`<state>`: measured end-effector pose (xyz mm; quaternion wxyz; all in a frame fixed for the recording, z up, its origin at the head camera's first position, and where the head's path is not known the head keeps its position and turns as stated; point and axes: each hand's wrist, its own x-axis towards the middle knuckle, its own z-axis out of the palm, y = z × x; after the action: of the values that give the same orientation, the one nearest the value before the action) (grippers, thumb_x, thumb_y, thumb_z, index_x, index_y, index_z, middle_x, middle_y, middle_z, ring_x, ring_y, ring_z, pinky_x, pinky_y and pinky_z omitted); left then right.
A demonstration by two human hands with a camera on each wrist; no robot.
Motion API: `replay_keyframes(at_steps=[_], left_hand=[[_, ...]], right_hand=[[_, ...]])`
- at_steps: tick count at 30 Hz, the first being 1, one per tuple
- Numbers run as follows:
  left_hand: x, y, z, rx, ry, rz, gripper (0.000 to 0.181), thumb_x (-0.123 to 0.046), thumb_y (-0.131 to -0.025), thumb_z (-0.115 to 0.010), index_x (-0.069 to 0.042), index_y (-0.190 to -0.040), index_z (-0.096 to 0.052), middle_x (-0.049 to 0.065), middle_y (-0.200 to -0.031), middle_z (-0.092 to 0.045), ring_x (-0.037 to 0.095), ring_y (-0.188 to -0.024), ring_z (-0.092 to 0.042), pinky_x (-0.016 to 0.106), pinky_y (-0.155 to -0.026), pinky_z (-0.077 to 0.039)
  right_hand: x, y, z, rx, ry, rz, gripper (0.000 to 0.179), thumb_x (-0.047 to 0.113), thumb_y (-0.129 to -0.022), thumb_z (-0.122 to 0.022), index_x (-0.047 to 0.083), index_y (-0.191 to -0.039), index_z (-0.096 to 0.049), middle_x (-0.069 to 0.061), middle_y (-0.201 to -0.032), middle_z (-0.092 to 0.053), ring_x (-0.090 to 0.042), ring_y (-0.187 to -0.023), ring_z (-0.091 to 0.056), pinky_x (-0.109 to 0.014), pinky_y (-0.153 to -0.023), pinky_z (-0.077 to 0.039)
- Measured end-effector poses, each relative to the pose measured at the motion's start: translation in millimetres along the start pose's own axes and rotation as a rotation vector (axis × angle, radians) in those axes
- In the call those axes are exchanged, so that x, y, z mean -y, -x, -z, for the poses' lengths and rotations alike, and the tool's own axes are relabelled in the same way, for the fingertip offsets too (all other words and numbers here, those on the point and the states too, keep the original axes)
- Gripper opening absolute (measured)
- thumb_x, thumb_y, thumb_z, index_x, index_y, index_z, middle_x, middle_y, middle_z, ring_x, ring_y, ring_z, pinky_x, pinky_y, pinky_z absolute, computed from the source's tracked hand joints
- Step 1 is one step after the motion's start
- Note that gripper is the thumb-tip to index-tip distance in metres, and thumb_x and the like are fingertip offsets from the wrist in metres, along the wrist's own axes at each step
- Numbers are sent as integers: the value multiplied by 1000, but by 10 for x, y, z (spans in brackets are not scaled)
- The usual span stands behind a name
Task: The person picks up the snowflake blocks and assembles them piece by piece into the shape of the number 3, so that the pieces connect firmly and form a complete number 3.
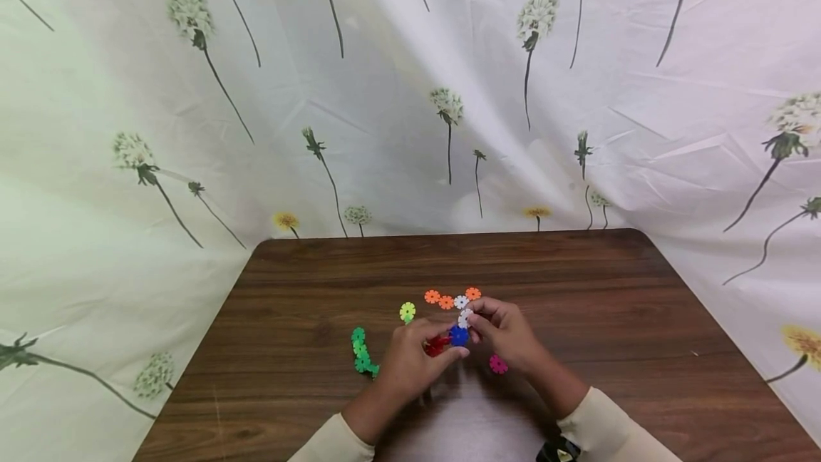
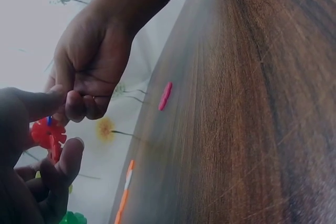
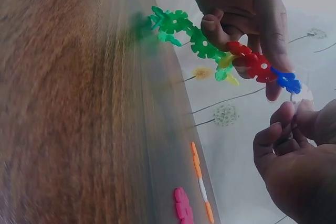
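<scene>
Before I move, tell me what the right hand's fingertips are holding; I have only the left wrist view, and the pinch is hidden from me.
Observer: The head view shows the right hand pinching a white disc.
Operator: Tell me what sits next to that disc.
Observer: A blue disc is right against it, on the side nearer the person; I can't tell whether the two are locked together.
Operator: Now report what's off to the left.
Observer: In the head view, a curved run of green discs shows to the left of the left hand.
</scene>
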<state>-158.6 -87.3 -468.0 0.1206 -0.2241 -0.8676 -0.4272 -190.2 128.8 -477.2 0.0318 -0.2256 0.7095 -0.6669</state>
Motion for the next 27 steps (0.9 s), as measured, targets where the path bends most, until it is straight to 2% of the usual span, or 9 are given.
replay_keyframes(at_steps=[2, 5, 9, 12, 15, 18, 22, 27], left_hand=[[-3, -2, 1, 0, -3, 3, 37, -32, -90, -92, -14, -121, -85, 2, -107, -85, 7, -88, -69, 19, -69, -55], [2, -4, -6, 10, -19, 8, 34, -32, -91, -91, -15, -119, -86, 1, -102, -84, 6, -85, -68, 18, -67, -52], [16, 4, -20, 23, -45, 3, 32, -33, -92, -90, -16, -119, -86, 1, -103, -84, 9, -89, -73, 21, -70, -56], [24, 16, -27, 21, -62, -2, 32, -34, -92, -89, -18, -119, -86, 1, -103, -84, 12, -91, -76, 22, -72, -57], [33, 24, -28, 15, -81, -8, 33, -36, -92, -88, -19, -121, -86, 1, -106, -84, 13, -93, -77, 24, -73, -59], [39, 26, -26, 20, -86, -5, 39, -36, -94, -88, -19, -128, -83, 1, -117, -84, 16, -103, -78, 30, -81, -63], [21, 29, -12, 49, -134, 37, 48, -41, -96, -86, -21, -139, -77, 3, -132, -79, 21, -112, -76, 40, -88, -65], [-23, 25, -18, 44, -197, 70, 53, -47, -95, -85, -19, -139, -77, 5, -132, -79, 24, -115, -77, 46, -89, -64]], right_hand=[[-3, 2, 1, 11, -2, -1, 17, 2, -112, -58, -10, -111, -69, -22, -84, -64, -12, -73, -64, -26, -67, -56], [-10, 6, -5, 11, -3, -8, 18, 3, -111, -59, -10, -112, -71, -14, -86, -68, -13, -74, -65, -24, -68, -58], [-25, 15, -39, 1, 12, -13, 17, 1, -110, -61, -11, -112, -73, -3, -86, -70, -9, -73, -65, -25, -69, -59], [-42, 20, -68, -3, 17, -9, 17, -1, -109, -61, -12, -111, -73, -3, -82, -69, -6, -72, -65, -26, -70, -60], [-49, 20, -87, -17, 12, -12, 16, -2, -109, -61, -12, -110, -74, -6, -82, -70, -5, -72, -66, -26, -70, -60], [-44, 17, -92, -33, 20, -22, 16, -2, -108, -62, -11, -111, -75, -14, -89, -73, -6, -75, -67, -24, -72, -60], [-31, 11, -97, -37, 38, -32, 17, -1, -108, -62, -8, -115, -76, -26, -106, -77, -5, -82, -70, -23, -76, -61], [-26, 14, -110, -15, 16, -3, 20, -7, -105, -64, -10, -121, -75, -33, -124, -70, -4, -99, -75, -23, -83, -64]])
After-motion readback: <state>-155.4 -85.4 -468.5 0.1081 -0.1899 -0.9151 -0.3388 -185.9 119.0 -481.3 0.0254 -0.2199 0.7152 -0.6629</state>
